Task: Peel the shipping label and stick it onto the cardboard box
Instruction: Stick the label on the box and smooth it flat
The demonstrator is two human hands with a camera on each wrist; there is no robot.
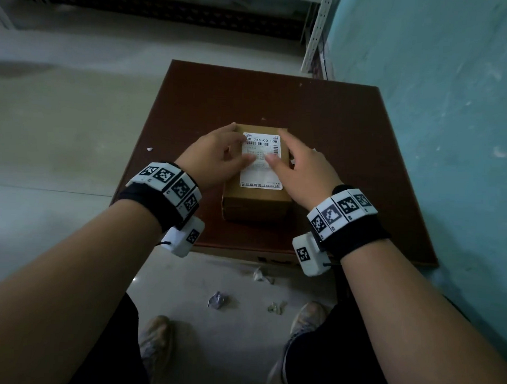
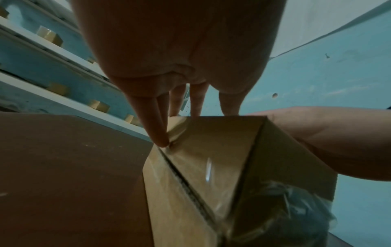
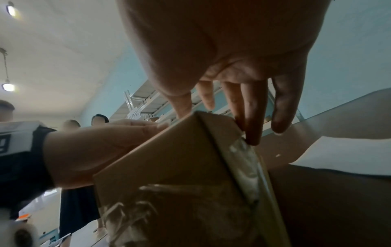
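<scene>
A small cardboard box (image 1: pixel 256 203) stands in the middle of a dark brown table (image 1: pixel 322 119). A white shipping label (image 1: pixel 261 174) with barcodes lies flat on the box's top. My left hand (image 1: pixel 219 154) lies over the label's left side with straight fingers, the thumb down on the print. My right hand (image 1: pixel 298 164) rests on the label's right side, fingers spread over the box's right edge. In the left wrist view my left hand's fingers (image 2: pixel 158 125) reach down the box's (image 2: pixel 211 158) far side. In the right wrist view a fingertip (image 3: pixel 251 133) touches the box's (image 3: pixel 169 158) taped edge.
A teal wall (image 1: pixel 453 113) runs close along the table's right side. A white sheet (image 3: pixel 342 155) lies on the table right of the box. Paper scraps (image 1: pixel 218 300) litter the floor near my shoes. Shelving (image 2: pixel 52 66) stands behind the table. People stand at the left in the right wrist view.
</scene>
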